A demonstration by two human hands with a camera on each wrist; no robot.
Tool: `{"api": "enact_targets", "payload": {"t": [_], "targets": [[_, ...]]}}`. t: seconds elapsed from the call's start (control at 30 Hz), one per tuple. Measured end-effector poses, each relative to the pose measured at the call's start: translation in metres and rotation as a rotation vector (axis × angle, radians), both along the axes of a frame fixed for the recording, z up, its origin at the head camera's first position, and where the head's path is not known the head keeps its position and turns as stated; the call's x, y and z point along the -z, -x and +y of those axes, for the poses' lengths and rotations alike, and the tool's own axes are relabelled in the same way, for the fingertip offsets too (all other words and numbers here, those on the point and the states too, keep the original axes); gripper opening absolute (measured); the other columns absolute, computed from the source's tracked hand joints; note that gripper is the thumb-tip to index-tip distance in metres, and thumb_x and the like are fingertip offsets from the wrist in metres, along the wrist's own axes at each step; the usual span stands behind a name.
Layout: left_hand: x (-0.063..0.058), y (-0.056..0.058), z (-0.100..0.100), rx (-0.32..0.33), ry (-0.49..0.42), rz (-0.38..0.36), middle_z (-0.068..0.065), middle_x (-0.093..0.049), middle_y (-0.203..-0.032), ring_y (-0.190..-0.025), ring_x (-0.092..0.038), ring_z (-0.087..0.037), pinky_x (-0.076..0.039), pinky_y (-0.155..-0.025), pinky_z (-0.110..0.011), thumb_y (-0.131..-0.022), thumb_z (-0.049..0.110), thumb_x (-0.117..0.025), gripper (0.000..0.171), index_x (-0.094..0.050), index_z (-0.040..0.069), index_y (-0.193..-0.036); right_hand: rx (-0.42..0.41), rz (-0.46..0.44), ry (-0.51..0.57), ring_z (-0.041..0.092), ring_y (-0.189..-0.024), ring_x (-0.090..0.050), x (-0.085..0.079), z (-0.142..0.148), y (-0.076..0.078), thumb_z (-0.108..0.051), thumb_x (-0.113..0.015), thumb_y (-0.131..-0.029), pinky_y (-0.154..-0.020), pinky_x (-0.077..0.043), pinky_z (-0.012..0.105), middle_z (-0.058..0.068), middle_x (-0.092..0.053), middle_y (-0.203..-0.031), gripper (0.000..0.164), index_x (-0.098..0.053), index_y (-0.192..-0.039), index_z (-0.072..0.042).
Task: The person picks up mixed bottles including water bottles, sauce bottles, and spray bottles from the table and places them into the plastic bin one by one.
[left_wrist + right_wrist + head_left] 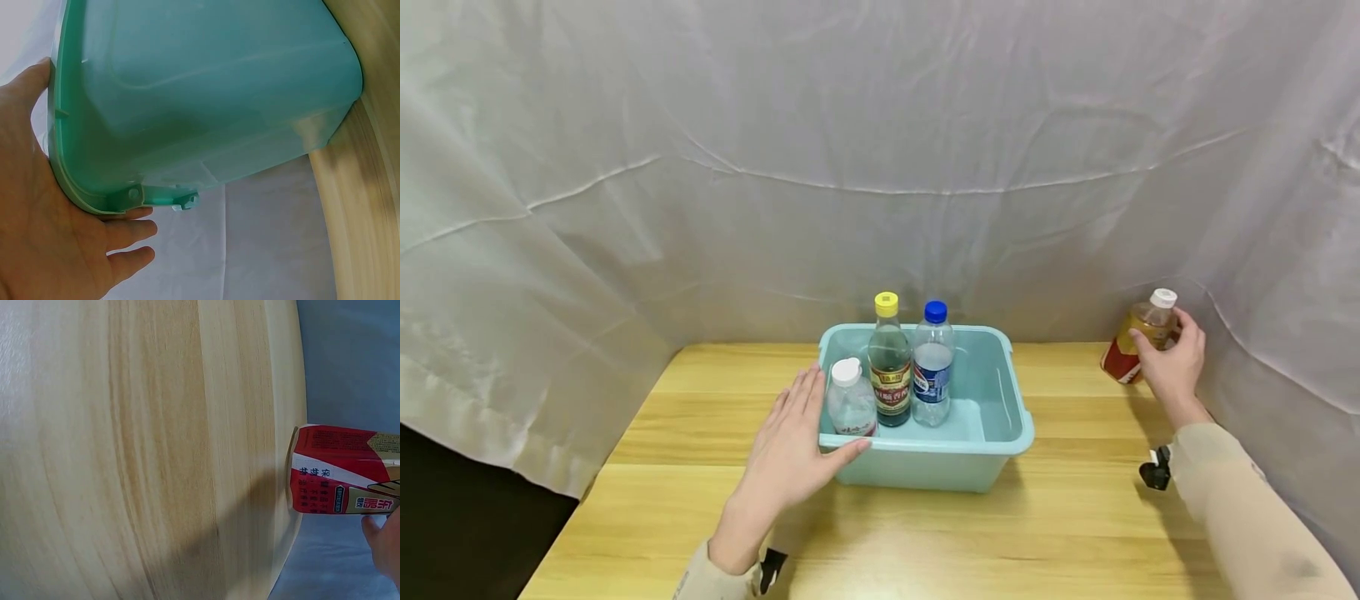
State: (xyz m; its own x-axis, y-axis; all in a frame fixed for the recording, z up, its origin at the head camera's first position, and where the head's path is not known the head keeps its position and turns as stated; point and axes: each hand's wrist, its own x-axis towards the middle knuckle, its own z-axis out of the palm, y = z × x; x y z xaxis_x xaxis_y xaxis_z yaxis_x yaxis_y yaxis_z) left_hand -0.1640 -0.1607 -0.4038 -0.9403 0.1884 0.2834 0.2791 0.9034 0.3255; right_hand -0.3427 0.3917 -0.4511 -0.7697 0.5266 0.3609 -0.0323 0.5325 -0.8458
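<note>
My left hand (pixel 790 442) rests at the front left corner of a light blue plastic bin (pixel 925 462). Its fingers are straight along the left side, and the thumb lies on the front rim. At the far right, my right hand (pixel 1176 362) grips a red and gold drink bottle (pixel 1125 346) with a white cap, thumb on the near side. The right wrist view shows this bottle's red label (pixel 337 469) close to the table surface. Inside the bin stand a white-capped clear bottle (pixel 853 404), a yellow-capped sauce bottle (pixel 891 383) and a blue-capped Pepsi bottle (pixel 932 375).
The bin stands on a wooden table (pixel 910 550), near its back edge. Grey cloth (pixel 880 167) hangs behind and along both sides, close to my right hand. A dark area (pixel 467 508) lies beyond the table's left edge.
</note>
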Motion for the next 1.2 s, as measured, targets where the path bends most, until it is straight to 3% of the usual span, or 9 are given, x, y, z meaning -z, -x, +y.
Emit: {"api": "enact_targets", "payload": {"t": [0.33,0.87,1.03,1.2], "targets": [[0.000,-0.002,0.001,0.003,-0.009,0.008,-0.015,-0.019,-0.172,-0.159,-0.016,-0.033,-0.018,-0.129,-0.050,-0.086,0.087,-0.050,0.120,-0.024,-0.001,-0.164,-0.019,-0.019,-0.008,0.033,-0.143,-0.040,0.000,0.002,-0.004,-0.029,-0.070,-0.097,-0.122,-0.033,0.041,0.019,-0.036,-0.157,0.076,-0.033,-0.161,-0.011],[-0.002,-0.002,0.001,0.011,-0.013,0.023,-0.018,-0.022,-0.171,-0.158,-0.020,-0.036,-0.019,-0.128,-0.052,-0.087,0.085,-0.053,0.119,-0.025,-0.003,-0.163,-0.022,-0.031,0.009,0.029,-0.144,-0.042,-0.004,-0.003,-0.018,-0.029,-0.072,-0.096,-0.118,-0.039,0.032,0.014,-0.036,-0.158,0.076,-0.034,-0.161,-0.014],[-0.002,-0.002,0.002,0.009,-0.014,0.021,-0.018,-0.021,-0.171,-0.158,-0.020,-0.037,-0.019,-0.128,-0.052,-0.087,0.086,-0.052,0.119,-0.025,-0.003,-0.163,-0.014,-0.001,0.021,0.027,-0.143,-0.044,-0.004,-0.004,-0.021,-0.026,-0.073,-0.095,-0.113,-0.043,0.025,0.013,-0.038,-0.156,0.076,-0.037,-0.160,-0.015],[-0.002,-0.002,0.002,0.008,-0.015,0.022,-0.016,-0.019,-0.171,-0.158,-0.020,-0.036,-0.019,-0.128,-0.051,-0.087,0.086,-0.051,0.120,-0.024,-0.002,-0.163,-0.020,0.042,0.062,0.026,-0.141,-0.046,-0.008,-0.007,-0.026,-0.022,-0.075,-0.094,-0.113,-0.045,0.027,0.012,-0.039,-0.154,0.075,-0.039,-0.159,-0.016]]}}
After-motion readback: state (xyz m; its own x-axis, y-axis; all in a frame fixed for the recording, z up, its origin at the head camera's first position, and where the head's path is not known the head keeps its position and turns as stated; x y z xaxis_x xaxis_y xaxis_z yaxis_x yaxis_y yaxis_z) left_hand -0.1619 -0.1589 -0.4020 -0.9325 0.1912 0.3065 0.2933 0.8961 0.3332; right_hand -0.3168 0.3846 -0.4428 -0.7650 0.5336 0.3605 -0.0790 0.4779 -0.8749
